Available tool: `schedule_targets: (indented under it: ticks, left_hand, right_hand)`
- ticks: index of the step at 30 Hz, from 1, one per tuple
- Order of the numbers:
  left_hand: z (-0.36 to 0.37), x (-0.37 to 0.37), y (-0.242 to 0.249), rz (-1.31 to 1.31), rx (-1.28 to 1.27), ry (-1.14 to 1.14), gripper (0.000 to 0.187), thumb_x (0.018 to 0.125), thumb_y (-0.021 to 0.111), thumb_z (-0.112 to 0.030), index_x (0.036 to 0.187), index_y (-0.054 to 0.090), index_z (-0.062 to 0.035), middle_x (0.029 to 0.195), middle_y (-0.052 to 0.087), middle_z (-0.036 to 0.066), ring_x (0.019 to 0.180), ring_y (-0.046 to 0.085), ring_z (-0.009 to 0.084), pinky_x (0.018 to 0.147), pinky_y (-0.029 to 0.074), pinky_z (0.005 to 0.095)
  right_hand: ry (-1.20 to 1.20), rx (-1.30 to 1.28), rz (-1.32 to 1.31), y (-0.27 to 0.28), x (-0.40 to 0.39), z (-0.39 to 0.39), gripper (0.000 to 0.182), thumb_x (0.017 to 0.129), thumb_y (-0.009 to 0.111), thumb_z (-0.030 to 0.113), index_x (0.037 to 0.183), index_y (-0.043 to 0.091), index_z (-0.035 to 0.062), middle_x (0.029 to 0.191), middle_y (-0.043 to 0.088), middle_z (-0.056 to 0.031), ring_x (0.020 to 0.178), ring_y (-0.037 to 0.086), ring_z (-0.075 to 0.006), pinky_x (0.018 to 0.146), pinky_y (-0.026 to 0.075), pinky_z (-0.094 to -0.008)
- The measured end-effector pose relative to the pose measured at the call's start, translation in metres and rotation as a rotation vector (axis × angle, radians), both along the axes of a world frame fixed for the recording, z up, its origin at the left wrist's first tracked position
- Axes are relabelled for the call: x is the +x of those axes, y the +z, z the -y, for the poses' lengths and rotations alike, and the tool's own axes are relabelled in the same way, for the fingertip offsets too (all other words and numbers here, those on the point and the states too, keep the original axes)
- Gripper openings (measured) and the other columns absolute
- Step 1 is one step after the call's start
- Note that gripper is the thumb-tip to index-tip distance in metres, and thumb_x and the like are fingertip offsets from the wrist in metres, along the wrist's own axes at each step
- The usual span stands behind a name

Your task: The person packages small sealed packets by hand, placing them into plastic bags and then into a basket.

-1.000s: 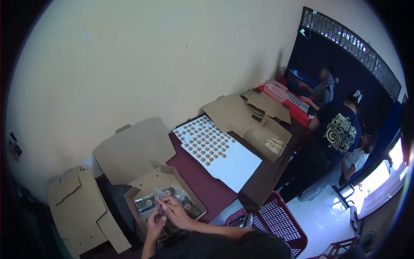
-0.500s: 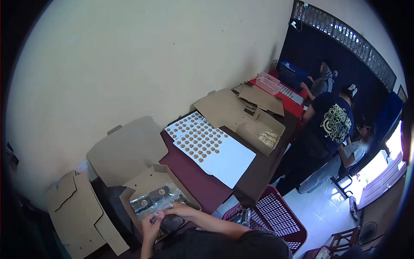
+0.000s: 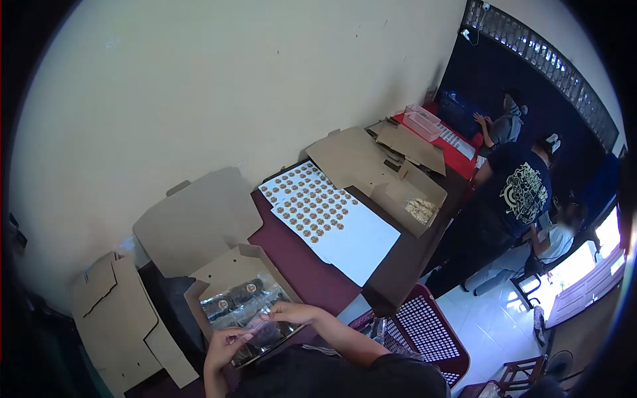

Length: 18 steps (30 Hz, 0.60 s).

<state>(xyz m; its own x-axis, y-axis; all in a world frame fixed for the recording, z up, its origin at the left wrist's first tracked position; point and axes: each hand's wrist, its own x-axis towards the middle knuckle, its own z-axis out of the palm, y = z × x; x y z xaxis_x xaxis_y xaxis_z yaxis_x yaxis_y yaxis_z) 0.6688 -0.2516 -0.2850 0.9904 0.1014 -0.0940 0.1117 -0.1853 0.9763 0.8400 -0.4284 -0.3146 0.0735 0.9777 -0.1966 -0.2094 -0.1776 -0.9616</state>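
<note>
My left hand (image 3: 227, 346) pinches one side of a clear plastic bag (image 3: 255, 325), which looks pinkish along its upper edge. At the other side of that edge, my right hand (image 3: 289, 314) has its fingers closed on the bag too. Both hands are over the near part of an open cardboard box (image 3: 211, 270). Inside lie several clear packets with dark contents (image 3: 229, 302), some bearing round orange-and-black stickers. What the held bag contains is too blurred to make out.
White sheets of round stickers (image 3: 361, 249) lie on the maroon-covered table (image 3: 292, 262). Beyond is another open box (image 3: 415, 196) with pale packets. Closed cardboard (image 3: 119, 318) sits at left. A maroon plastic basket (image 3: 424, 325) stands at right; co-workers (image 3: 521, 179) are farther back.
My right hand has shifted slightly right and up, and the bag's edge is more stretched between both hands. The camera view has turned slightly. A far co-worker's hands have risen.
</note>
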Motion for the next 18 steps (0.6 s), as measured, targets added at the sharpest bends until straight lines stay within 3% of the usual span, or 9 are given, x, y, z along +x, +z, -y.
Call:
schedule_targets:
  ticks: [2, 5, 7, 10, 15, 18]
  left_hand:
    - [-0.002, 0.002, 0.008, -0.009, 0.022, 0.017, 0.017, 0.08, 0.066, -0.01, 0.093, 0.068, 0.0007, 0.075, 0.064, 0.002, 0.06, 0.049, 0.0039, 0.054, 0.038, 0.0207]
    - [-0.006, 0.005, 0.004, -0.049, 0.033, 0.098, 0.011, 0.077, 0.069, -0.008, 0.083, 0.067, 0.0013, 0.068, 0.062, 0.0, 0.055, 0.047, 0.0032, 0.05, 0.036, 0.0192]
    - [-0.005, 0.007, -0.018, 0.006, -0.194, 0.342, 0.011, 0.079, 0.068, -0.008, 0.073, 0.063, -0.0001, 0.064, 0.059, -0.001, 0.052, 0.045, 0.0024, 0.048, 0.032, 0.0168]
    - [-0.008, 0.01, -0.026, 0.029, -0.187, 0.403, 0.016, 0.08, 0.068, -0.009, 0.069, 0.059, -0.002, 0.065, 0.059, 0.0, 0.052, 0.047, 0.002, 0.048, 0.033, 0.0155]
    - [-0.012, 0.012, -0.01, -0.042, -0.22, 0.326, 0.016, 0.082, 0.066, -0.013, 0.072, 0.061, -0.0014, 0.063, 0.058, 0.0, 0.053, 0.048, 0.0026, 0.048, 0.036, 0.0166]
    - [-0.02, 0.012, -0.016, -0.053, -0.204, 0.262, 0.017, 0.085, 0.063, -0.015, 0.077, 0.062, -0.0004, 0.062, 0.058, 0.0, 0.052, 0.048, 0.0036, 0.047, 0.036, 0.0177]
  right_hand:
    - [0.024, 0.006, 0.15, 0.017, 0.003, 0.001, 0.043, 0.094, 0.044, 0.035, 0.111, 0.06, -0.0013, 0.109, 0.062, -0.0079, 0.102, 0.053, -0.0111, 0.092, 0.039, -0.0274]
    - [-0.057, 0.191, 0.031, 0.006, -0.001, -0.007, 0.043, 0.095, 0.043, 0.035, 0.115, 0.058, -0.0002, 0.112, 0.061, -0.0078, 0.105, 0.053, -0.0123, 0.094, 0.038, -0.0278]
    - [-0.055, 0.168, -0.006, 0.0, 0.002, -0.012, 0.042, 0.096, 0.041, 0.033, 0.117, 0.056, -0.0002, 0.113, 0.06, -0.0091, 0.108, 0.051, -0.0137, 0.096, 0.036, -0.0284]
    - [-0.048, 0.078, -0.06, -0.011, 0.009, -0.018, 0.042, 0.097, 0.038, 0.03, 0.12, 0.053, -0.0008, 0.116, 0.059, -0.0102, 0.112, 0.05, -0.0152, 0.099, 0.034, -0.0289]
    - [0.022, 0.02, -0.014, -0.024, 0.018, -0.025, 0.043, 0.097, 0.038, 0.03, 0.12, 0.053, -0.0023, 0.116, 0.059, -0.0101, 0.112, 0.05, -0.0154, 0.098, 0.035, -0.0284]
    - [-0.009, 0.196, -0.01, -0.005, 0.021, -0.027, 0.042, 0.097, 0.039, 0.031, 0.117, 0.055, -0.0022, 0.113, 0.06, -0.0094, 0.107, 0.052, -0.0145, 0.096, 0.037, -0.0283]
